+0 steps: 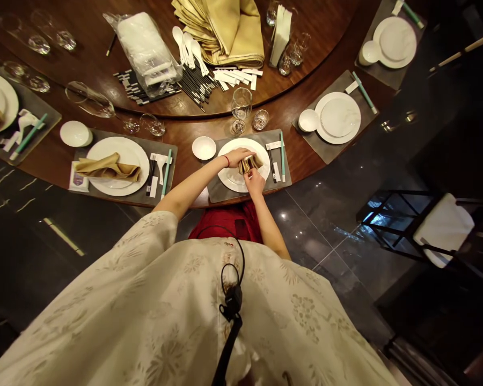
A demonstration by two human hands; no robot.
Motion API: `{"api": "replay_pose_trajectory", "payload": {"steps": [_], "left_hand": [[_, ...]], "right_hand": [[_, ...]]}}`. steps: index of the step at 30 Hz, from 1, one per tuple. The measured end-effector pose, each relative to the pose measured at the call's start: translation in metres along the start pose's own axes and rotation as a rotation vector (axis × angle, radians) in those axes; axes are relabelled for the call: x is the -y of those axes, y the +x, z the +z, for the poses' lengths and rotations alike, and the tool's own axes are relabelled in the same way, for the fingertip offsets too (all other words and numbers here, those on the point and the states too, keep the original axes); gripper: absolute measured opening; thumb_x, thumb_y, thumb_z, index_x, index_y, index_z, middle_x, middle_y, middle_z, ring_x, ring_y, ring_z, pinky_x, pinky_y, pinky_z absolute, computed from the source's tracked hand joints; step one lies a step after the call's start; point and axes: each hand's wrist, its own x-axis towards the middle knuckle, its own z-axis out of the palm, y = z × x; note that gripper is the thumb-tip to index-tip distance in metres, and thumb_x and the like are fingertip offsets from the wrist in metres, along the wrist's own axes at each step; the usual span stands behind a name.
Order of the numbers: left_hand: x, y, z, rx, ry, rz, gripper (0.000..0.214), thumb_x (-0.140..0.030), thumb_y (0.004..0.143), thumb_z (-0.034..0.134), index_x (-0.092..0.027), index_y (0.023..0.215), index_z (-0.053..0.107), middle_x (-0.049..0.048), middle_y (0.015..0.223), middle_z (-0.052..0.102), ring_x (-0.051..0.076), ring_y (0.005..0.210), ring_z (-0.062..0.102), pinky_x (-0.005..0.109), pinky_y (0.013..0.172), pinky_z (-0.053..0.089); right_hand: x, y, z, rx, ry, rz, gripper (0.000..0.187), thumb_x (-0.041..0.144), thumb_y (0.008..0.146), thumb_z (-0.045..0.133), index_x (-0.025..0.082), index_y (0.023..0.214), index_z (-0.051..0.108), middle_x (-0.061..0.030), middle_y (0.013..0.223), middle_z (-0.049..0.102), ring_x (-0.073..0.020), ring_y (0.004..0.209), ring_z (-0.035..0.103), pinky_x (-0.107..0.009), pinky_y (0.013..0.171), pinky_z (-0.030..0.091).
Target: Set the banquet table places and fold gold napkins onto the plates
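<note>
A gold cloth napkin (248, 162), gathered into pleats, is over the white plate (230, 178) in front of me. My left hand (239, 156), with a red string at the wrist, holds the far side of the folds. From the near side, my right hand (254, 181) pinches the napkin's edge. The plate lies on a grey placemat (221, 193). To its left sits a small white bowl (204, 147). Right of the plate lie dark chopsticks (272, 163) and a teal stick-shaped packet (282, 155).
Beyond the plate stand a wine glass (241, 110) and a small tumbler (261, 119). A stack of gold napkins (229, 32), white spoons (190, 48) and bundled chopsticks (197, 86) lie on the turntable. A folded napkin (110, 168) rests on the left plate. A chair (443, 230) stands right.
</note>
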Motion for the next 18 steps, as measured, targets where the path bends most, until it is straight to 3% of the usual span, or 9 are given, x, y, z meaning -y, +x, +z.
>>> {"api": "replay_pose_trajectory", "payload": {"steps": [2,5,9,12,15,18], "left_hand": [[0.004,-0.022,-0.004,-0.068,0.033,-0.055,0.075,-0.015,0.059,0.073,-0.010,0.132,0.058,0.0191,0.134,0.057,0.032,0.127,0.051,0.039,0.112,0.036],[0.004,-0.066,0.004,-0.175,0.082,-0.180,0.074,-0.013,0.067,0.066,-0.008,0.140,0.052,0.0198,0.139,0.054,0.031,0.131,0.049,0.041,0.116,0.035],[-0.005,-0.116,0.032,-0.444,0.015,-0.382,0.057,-0.005,0.072,0.056,-0.009,0.129,0.060,0.0174,0.129,0.061,0.028,0.123,0.056,0.042,0.109,0.044],[-0.004,-0.126,0.029,-0.666,-0.140,-0.441,0.047,-0.001,0.073,0.054,-0.013,0.117,0.067,0.0125,0.122,0.066,0.025,0.112,0.061,0.038,0.094,0.055],[0.018,-0.107,-0.018,-0.910,-0.245,-0.510,0.040,0.002,0.074,0.054,-0.010,0.109,0.069,0.0128,0.117,0.068,0.021,0.104,0.064,0.035,0.088,0.056],[0.057,-0.078,-0.099,-1.116,-0.252,-0.598,0.032,0.003,0.078,0.052,-0.005,0.104,0.068,0.0160,0.111,0.070,0.019,0.100,0.065,0.040,0.099,0.052]], "right_hand": [[0.003,0.001,0.000,-0.013,-0.093,-0.019,0.028,0.035,0.094,0.046,0.019,0.110,0.062,-0.0103,0.105,0.069,-0.0257,0.102,0.061,-0.030,0.084,0.043],[0.004,0.000,0.000,-0.069,-0.240,-0.054,0.029,0.038,0.094,0.048,0.017,0.108,0.063,-0.0088,0.097,0.071,-0.0226,0.090,0.063,-0.027,0.077,0.039],[-0.003,-0.006,-0.006,-0.093,-0.277,-0.054,0.032,0.044,0.094,0.053,0.017,0.106,0.065,-0.0066,0.088,0.071,-0.0172,0.077,0.059,-0.025,0.069,0.032],[-0.020,-0.014,-0.016,-0.095,-0.250,-0.050,0.030,0.042,0.094,0.056,0.017,0.106,0.066,-0.0061,0.086,0.072,-0.0149,0.073,0.056,-0.026,0.067,0.029],[-0.047,-0.022,-0.030,-0.137,-0.205,-0.037,0.027,0.038,0.092,0.056,0.017,0.102,0.069,-0.0082,0.085,0.074,-0.0159,0.070,0.058,-0.027,0.065,0.031],[-0.079,-0.025,-0.045,-0.171,-0.118,-0.032,0.031,0.041,0.090,0.051,0.017,0.096,0.070,-0.0090,0.084,0.075,-0.0178,0.069,0.062,-0.027,0.066,0.036]]}}
